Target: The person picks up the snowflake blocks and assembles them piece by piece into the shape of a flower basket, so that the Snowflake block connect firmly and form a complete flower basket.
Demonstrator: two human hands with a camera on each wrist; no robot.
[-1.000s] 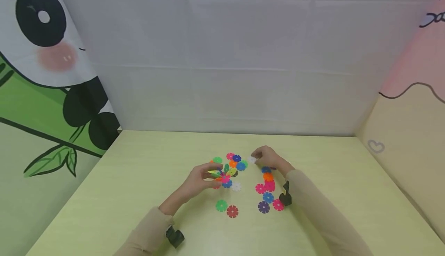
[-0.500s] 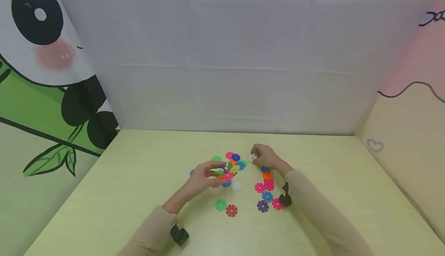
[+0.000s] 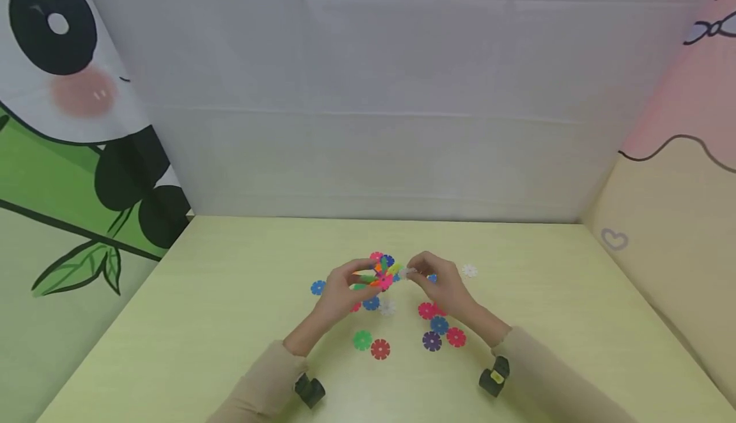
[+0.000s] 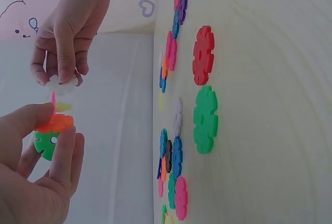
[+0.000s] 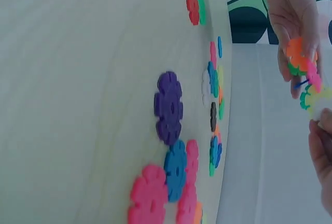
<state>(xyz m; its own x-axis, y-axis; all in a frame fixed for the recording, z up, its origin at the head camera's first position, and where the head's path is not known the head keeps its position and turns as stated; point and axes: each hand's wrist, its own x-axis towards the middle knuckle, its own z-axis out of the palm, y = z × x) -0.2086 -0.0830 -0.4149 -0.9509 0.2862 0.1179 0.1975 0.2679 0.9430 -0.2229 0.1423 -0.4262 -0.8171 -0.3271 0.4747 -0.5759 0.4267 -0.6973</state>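
My left hand [image 3: 344, 287] grips a cluster of joined snowflake discs [image 3: 383, 278] between thumb and fingers, raised over the table. An orange disc [image 4: 56, 124], a green disc [image 4: 46, 145] and a pink one show in it, with a yellow disc [image 5: 317, 99] on the side facing my right hand. My right hand [image 3: 441, 282] pinches a white snowflake disc [image 4: 61, 85] by its edge. That white disc is right at the yellow disc of the cluster. In the right wrist view my right hand [image 5: 322, 151] is partly cut off by the frame.
Loose discs lie flat on the pale table [image 3: 241, 321]: a red disc [image 3: 380, 349], a green disc [image 3: 362, 340], a purple disc [image 3: 432, 341] and several more under and between the hands. A lone white disc [image 3: 469, 271] lies at the right. A pale backdrop [image 3: 368, 154] rises behind.
My right hand has lifted the white disc from the table and carried it left and toward me to the cluster. My left hand has shifted slightly right with the cluster.
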